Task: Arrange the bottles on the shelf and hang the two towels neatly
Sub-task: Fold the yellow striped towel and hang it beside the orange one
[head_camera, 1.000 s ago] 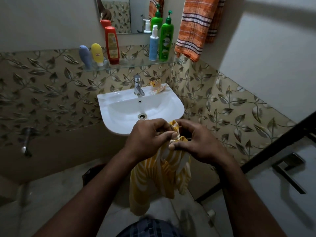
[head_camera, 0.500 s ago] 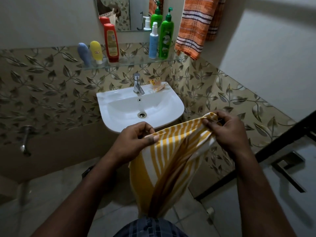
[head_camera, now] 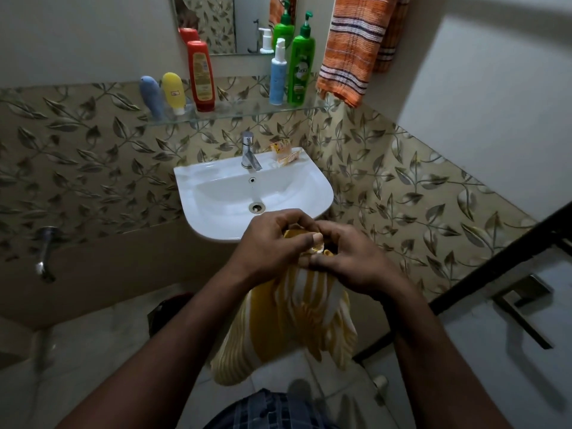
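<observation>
A yellow and white striped towel hangs folded in front of the sink, its top edge pinched between both hands. My left hand and my right hand meet there, fingers closed on the cloth. On the glass shelf stand a blue tube, a yellow tube, a red bottle, a white and blue pump bottle and a green pump bottle, all upright. An orange striped towel hangs on the wall at the upper right.
A white sink with a chrome tap and a small orange packet sits just beyond my hands. A mirror is above the shelf. A wall tap is at the left, a dark door frame and handle at the right.
Half a second ago my hands were apart, stretching the yellow towel's top edge wide. They have now come back together and the towel hangs doubled below them.
</observation>
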`<state>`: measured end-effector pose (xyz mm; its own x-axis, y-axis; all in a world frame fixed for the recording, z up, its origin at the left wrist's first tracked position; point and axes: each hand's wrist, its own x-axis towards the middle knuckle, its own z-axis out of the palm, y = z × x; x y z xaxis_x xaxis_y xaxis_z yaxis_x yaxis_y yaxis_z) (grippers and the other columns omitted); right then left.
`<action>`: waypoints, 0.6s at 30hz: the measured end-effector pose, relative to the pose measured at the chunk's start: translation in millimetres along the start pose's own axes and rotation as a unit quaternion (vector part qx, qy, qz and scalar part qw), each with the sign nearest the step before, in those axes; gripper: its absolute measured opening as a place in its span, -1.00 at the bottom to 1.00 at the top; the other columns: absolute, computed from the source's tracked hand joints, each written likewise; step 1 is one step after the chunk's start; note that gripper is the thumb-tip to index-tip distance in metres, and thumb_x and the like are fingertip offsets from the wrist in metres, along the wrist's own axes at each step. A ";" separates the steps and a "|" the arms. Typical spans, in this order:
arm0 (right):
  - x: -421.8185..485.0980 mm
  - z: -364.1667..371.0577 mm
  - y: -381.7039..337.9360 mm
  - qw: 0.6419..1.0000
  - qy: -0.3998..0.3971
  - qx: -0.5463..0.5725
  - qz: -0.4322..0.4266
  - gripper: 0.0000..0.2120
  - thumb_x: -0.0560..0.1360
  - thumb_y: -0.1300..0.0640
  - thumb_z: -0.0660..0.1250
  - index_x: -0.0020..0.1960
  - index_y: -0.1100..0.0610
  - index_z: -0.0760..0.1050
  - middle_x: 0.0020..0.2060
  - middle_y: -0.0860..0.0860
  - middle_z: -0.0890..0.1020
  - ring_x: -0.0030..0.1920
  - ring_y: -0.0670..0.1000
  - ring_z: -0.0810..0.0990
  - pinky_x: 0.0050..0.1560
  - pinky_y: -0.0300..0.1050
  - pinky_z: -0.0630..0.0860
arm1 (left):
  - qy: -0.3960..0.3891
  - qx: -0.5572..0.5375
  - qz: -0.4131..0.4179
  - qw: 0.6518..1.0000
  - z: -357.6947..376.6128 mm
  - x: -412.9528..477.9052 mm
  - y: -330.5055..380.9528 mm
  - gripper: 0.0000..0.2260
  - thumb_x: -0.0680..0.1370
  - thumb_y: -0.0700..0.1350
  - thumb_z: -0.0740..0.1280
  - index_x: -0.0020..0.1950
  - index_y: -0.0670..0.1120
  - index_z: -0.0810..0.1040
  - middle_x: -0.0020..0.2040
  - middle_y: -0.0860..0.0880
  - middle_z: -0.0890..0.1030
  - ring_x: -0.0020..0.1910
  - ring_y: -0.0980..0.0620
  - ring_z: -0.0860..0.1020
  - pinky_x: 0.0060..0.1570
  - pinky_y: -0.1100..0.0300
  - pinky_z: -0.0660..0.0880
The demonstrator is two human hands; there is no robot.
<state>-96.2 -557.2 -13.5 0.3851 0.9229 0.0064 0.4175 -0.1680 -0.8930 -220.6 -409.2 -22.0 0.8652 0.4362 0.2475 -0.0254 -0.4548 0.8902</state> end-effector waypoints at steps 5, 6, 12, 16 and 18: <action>-0.7 -8.6 8.2 0.995 0.095 -0.030 0.004 -0.91 0.53 0.10 0.53 0.04 0.05 0.73 -0.09 0.02 0.75 -0.03 0.09 0.72 0.02 0.23 0.65 | -0.013 -0.029 -0.054 0.998 -4.4 1.2 -4.7 -0.79 0.51 0.04 0.57 0.02 0.07 0.58 -0.21 0.06 0.63 -0.25 0.12 0.57 -0.26 0.20 0.51; -1.7 -13.9 9.9 0.993 0.116 -0.025 0.010 -0.91 0.53 0.11 0.54 0.03 0.06 0.73 -0.09 0.02 0.75 -0.04 0.09 0.72 0.04 0.24 0.65 | -0.050 -0.013 -0.067 0.996 -8.9 1.3 -9.0 -0.78 0.52 0.06 0.56 0.05 0.10 0.57 -0.15 0.05 0.65 -0.18 0.10 0.61 -0.21 0.16 0.54; -12.6 -52.7 24.2 0.967 0.245 0.026 0.061 -0.83 0.52 0.26 0.52 -0.09 -0.02 0.71 -0.15 0.01 0.76 -0.09 0.03 0.73 0.15 0.22 0.66 | -0.065 -0.052 -0.099 0.992 -32.3 -14.6 -44.9 -0.89 0.54 0.05 0.50 -0.03 0.06 0.65 -0.10 -0.03 0.72 -0.12 -0.03 0.69 -0.07 -0.06 0.61; -20.2 -69.4 40.8 0.948 0.303 0.040 0.087 -0.85 0.52 0.21 0.53 -0.08 -0.05 0.72 -0.14 0.03 0.77 -0.04 0.16 0.75 0.14 0.31 0.66 | -0.108 0.074 -0.111 0.985 -49.2 -20.6 -59.6 -0.96 0.59 -0.05 0.49 -0.06 0.08 0.68 -0.20 0.15 0.67 -0.22 0.20 0.59 -0.12 0.08 0.51; -21.8 -72.2 45.6 0.942 0.319 0.036 0.097 -0.85 0.53 0.18 0.52 -0.07 -0.08 0.71 -0.14 0.01 0.77 -0.04 0.15 0.75 0.14 0.32 0.66 | -0.179 0.081 -0.134 0.971 -54.1 -23.5 -57.7 -0.96 0.58 -0.05 0.50 -0.03 0.11 0.71 -0.15 0.16 0.70 -0.14 0.16 0.64 -0.05 0.06 0.55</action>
<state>-26.1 -610.0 -21.9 0.8741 0.4775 0.0887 0.2406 -0.2671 -0.9332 -266.6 -351.2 -58.5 0.9493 0.2711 -0.1589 0.2786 -0.4918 0.8249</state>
